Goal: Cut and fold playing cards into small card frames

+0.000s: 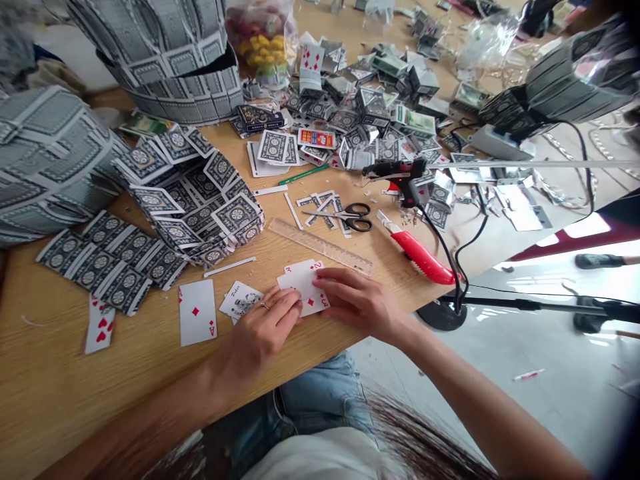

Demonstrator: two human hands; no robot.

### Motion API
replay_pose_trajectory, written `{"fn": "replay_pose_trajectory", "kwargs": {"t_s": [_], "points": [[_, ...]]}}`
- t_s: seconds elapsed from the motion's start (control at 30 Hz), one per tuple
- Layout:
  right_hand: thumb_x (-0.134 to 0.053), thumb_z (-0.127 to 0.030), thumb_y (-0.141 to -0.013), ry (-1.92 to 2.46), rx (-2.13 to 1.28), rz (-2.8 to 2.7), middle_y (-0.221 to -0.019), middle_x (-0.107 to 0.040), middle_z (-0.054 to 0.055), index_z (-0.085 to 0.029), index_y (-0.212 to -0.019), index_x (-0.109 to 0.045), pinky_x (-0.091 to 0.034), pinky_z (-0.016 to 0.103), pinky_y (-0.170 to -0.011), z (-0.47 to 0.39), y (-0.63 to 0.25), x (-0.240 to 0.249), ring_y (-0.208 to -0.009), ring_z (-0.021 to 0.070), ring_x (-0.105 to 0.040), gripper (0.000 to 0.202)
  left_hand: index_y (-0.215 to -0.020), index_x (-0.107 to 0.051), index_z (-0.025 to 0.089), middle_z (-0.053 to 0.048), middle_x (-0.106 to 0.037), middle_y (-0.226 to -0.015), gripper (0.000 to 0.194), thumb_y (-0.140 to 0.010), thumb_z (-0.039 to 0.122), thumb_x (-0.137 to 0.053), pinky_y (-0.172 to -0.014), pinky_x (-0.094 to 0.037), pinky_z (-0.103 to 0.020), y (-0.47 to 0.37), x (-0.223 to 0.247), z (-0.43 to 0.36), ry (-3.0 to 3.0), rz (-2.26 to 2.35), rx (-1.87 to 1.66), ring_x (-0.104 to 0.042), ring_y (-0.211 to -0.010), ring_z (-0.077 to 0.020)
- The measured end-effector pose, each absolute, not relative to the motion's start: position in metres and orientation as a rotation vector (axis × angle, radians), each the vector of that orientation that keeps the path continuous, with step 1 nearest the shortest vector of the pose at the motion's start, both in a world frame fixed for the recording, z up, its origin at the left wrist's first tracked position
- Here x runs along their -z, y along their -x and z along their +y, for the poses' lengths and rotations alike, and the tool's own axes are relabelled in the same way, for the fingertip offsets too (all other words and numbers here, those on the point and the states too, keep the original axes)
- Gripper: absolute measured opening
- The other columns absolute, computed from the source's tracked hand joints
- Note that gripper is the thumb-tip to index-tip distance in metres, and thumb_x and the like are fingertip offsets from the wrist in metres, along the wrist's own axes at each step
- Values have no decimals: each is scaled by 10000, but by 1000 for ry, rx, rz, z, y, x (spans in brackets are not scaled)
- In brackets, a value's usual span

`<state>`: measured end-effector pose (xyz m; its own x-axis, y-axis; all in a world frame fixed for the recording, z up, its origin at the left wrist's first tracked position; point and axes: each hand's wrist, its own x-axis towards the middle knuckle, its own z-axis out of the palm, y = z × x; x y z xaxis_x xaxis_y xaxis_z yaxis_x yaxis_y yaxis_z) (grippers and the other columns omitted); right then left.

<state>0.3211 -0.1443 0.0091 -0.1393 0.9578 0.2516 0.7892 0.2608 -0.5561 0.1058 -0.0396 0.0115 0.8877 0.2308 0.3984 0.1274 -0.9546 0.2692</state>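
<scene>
Near the table's front edge, overlapping playing cards (311, 304) lie face up between my two hands, showing red diamond marks. My left hand (267, 323), with a ring on one finger, presses its closed fingers on the cards' left side. On the right side, my right hand (360, 303) pinches the cards' edge between thumb and fingers. Left of my left hand lie a joker card (241, 300), partly under it, and an ace of diamonds (197, 313). A clear ruler (320, 245) lies just beyond the cards.
Black scissors (357, 217), a red-handled cutter (423, 257) and a hot glue gun (400, 179) with cables are beyond my right hand. A basket woven from cards (200, 200) and a joined card strip (113, 257) lie left. A pile of folded cards (370, 107) covers the back.
</scene>
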Motion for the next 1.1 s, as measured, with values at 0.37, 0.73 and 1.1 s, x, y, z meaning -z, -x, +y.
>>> {"fn": "replay_pose_trajectory", "kwargs": {"t_s": [0.37, 0.73, 1.1], "points": [[-504, -181, -977, 1678, -118, -2132, -1364, -588, 156, -150, -1311, -567, -513, 391, -916, -167, -305, -2, -1189, 233, -615, 341, -1101, -645, 65, -140, -720, -1138, 216, -899, 53, -570, -971, -561, -322, -102, -4, -45, -2971, 223, -714, -686, -1074, -232], [-526, -170, -960, 1617, -175, -2116, -1338, -608, 162, -130, -1348, -531, -514, 417, -973, -166, -307, 1, -1260, 244, -567, 390, -1129, -627, 69, -128, -733, -1111, 274, -859, 26, -607, -994, -539, -295, -102, 6, -55, -2957, 349, -767, -696, -1057, -219], [-570, -217, -943, 1724, -254, -1979, -1268, -667, 77, -219, -1106, -642, -511, 366, -905, -161, -301, -7, -1084, 190, -669, 178, -927, -674, 167, -37, -742, -1078, 82, -900, 135, -603, -869, -552, -266, -104, -11, -43, -2873, 443, -631, -720, -862, -153]]}}
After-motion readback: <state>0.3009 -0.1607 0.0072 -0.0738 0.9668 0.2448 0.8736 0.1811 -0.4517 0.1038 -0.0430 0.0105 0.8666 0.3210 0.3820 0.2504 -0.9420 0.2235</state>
